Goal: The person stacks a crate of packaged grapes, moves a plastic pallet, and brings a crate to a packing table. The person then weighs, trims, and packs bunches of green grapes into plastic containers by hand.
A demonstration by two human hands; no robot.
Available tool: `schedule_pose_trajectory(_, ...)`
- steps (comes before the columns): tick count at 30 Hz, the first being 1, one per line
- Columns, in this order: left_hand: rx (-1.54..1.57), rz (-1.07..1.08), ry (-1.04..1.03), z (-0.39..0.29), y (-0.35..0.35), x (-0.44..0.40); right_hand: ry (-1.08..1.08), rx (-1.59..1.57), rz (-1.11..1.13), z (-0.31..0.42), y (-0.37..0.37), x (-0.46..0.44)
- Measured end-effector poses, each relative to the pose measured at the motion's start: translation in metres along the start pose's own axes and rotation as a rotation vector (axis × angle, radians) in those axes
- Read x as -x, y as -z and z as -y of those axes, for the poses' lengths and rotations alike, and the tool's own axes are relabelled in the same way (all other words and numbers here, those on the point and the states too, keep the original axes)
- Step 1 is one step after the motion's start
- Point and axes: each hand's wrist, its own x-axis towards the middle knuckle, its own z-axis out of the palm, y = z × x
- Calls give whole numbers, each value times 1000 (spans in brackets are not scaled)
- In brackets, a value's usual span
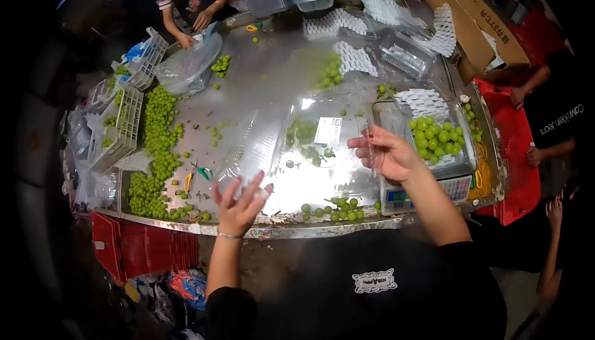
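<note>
A clear plastic lid [338,176] with a white label [328,130] is in front of me, and green grapes show through it. My right hand [392,155] pinches its right edge between thumb and fingers. My left hand [240,208] is open, fingers spread, by the near edge of a clear plastic sheet or tray [254,145]; whether it touches is unclear. To the right, a clear box holding green grapes [436,138] and white foam netting [423,103] rests on a scale [427,195]. Loose grapes [341,210] lie along the table's near edge.
Many grapes [160,123] are heaped at left beside white crates [127,117]. Scissors [202,171] lie nearby. Clear boxes [406,55] and a cardboard box [477,27] stand at the back right. Another person [195,2] works at the far side. Red crates [517,148] flank the table.
</note>
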Motion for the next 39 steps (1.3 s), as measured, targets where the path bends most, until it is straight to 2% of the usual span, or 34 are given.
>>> schedule_pose_trajectory(2, -156, -19, 531, -12, -20, 3, 45, -98, 55, -21, 8, 1)
schedule_pose_trajectory(3, -149, -19, 531, -28, -29, 3, 83, -189, 120, -30, 8, 2)
schedule_pose_trajectory(5, 1108, -382, 1568, -71, -42, -6, 104, -176, 108, -54, 2, 7)
schedule_pose_trajectory(6, 1792, -650, 1648, -86, -29, -25, 114, -150, 51, -68, 0, 10)
schedule_pose_trajectory(7, 2495, -947, 1592, -97, -16, -41, 119, -125, -7, -80, -1, 13)
schedule_pose_trajectory(9, 2724, -916, 1466, -104, -20, -43, 116, -75, -30, -89, -2, 17)
schedule_pose_trajectory(10, 2361, -817, 1505, -105, -24, -46, 93, 100, -55, -88, -3, 20)
schedule_pose_trajectory(11, 2149, -546, 1591, -97, -22, -53, 70, 277, -76, -86, -4, 24)
schedule_pose_trajectory(12, 2121, -512, 1572, -94, -27, -51, -32, 520, -135, -83, -1, 29)
schedule_pose_trajectory(13, 2095, -474, 1555, -94, -31, -49, -38, 519, -135, -70, -9, 37)
schedule_pose_trajectory(15, 1993, -514, 1533, -89, -19, -60, -668, 1453, 229, -30, -38, 53)
schedule_pose_trajectory(16, 1954, -521, 1524, -91, -16, -63, -678, 1456, 241, -21, -41, 59)
schedule_pose_trajectory(18, 1967, -470, 1492, -93, -2, -68, 57, 1394, 185, -10, -47, 72)
schedule_pose_trajectory(19, 1988, -405, 1440, -94, 6, -72, 573, 1531, 85, -10, -57, 58)
schedule_pose_trajectory(21, 1966, -351, 1410, -97, 21, -80, 798, 1645, 29, -11, -56, 31)
schedule_pose_trajectory(24, 2005, -183, 1483, -104, 46, -86, 796, 1638, 169, -18, -55, 25)
schedule_pose_trajectory(27, 2006, -152, 1556, -120, 62, -77, 775, 1536, 199, -33, -47, 41)
schedule_pose_trajectory(32, 2043, -222, 1603, -142, 74, -73, 766, 1514, 210, -40, -39, 59)
schedule_pose_trajectory(35, 2039, -175, 1665, -149, 78, -72, 737, 1460, 247, -41, -34, 66)
schedule_pose_trajectory(39, 2045, -185, 1639, -155, 80, -68, 706, 1436, 259, -43, -32, 71)
